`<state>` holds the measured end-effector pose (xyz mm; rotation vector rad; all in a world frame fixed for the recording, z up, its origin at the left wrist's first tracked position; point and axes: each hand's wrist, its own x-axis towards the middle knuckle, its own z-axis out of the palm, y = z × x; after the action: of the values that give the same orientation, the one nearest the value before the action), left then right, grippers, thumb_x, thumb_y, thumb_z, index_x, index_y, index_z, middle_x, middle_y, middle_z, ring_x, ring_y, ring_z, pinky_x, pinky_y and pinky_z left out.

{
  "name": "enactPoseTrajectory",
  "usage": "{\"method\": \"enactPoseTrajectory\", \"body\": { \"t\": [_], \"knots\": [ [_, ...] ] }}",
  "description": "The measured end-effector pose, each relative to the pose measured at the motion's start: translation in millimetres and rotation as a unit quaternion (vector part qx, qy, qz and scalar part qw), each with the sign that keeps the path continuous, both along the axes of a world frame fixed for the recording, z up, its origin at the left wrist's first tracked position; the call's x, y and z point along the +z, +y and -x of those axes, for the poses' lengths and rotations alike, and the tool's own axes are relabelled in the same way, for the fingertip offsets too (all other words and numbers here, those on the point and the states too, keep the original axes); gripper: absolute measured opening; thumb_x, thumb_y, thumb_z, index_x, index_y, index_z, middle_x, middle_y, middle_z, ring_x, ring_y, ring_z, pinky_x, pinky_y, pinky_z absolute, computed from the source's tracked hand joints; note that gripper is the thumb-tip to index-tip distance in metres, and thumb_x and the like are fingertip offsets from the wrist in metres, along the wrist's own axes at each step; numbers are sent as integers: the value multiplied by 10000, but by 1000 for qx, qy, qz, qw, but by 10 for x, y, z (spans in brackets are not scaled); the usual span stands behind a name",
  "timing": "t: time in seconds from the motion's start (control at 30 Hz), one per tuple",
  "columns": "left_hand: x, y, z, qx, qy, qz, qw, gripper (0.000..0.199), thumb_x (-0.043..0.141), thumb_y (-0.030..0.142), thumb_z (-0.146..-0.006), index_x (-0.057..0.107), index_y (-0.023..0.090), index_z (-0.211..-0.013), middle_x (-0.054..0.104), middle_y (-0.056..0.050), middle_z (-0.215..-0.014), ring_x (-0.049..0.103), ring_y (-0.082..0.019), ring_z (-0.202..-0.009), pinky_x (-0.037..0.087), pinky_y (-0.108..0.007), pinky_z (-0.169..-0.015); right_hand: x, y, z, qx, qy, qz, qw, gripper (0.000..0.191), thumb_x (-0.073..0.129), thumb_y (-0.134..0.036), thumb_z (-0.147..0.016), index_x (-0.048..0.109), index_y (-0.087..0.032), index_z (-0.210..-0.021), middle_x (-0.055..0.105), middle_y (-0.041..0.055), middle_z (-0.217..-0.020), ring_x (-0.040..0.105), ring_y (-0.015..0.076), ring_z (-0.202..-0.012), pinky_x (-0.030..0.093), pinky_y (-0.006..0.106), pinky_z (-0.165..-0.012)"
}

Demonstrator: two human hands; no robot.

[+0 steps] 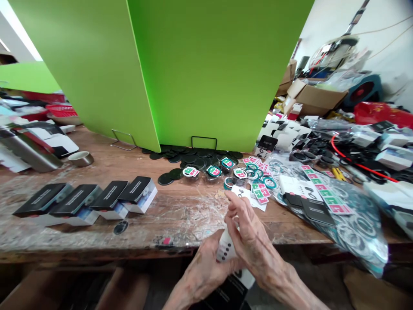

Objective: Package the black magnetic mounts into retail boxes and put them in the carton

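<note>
Beyond the table's front edge, both my hands are closed around a small black-and-white carton (226, 249). My left hand (204, 265) grips its lower left side, the thumb lying across the front. Higher up, my right hand (247, 224) has its fingers bent over the carton's upper end. A row of dark dots shows on the white part between the hands; a black printed part hangs below them. Much of the carton is hidden by my fingers. Just past my right hand lies a printed white sheet (250, 197) with pink and green stickers (260, 193) on it.
Several closed black-topped boxes (138, 193) stand in a row at left. Black discs (196, 160) and wrapped round pieces (214, 171) lie before green panels (209, 77). Clear bags of rings (358, 232) overhang the front edge at right. A tape roll (80, 158) sits far left.
</note>
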<state>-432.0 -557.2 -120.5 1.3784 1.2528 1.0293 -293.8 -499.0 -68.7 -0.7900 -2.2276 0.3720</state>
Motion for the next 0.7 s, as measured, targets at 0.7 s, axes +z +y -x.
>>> {"method": "enactPoseTrajectory", "body": {
  "t": [0.7],
  "knots": [
    [-171,39,258,223,-137,-98,960,381,515,505,-889,445,241,-1154,578,-27,-1084,533,-176,-978,418,-290,-880,146,233,68,203,-181,7,962,275,369,-55,-913,502,-231,-1078,609,10,-1065,556,142,-1065,309,418,-1122]
  ]
}}
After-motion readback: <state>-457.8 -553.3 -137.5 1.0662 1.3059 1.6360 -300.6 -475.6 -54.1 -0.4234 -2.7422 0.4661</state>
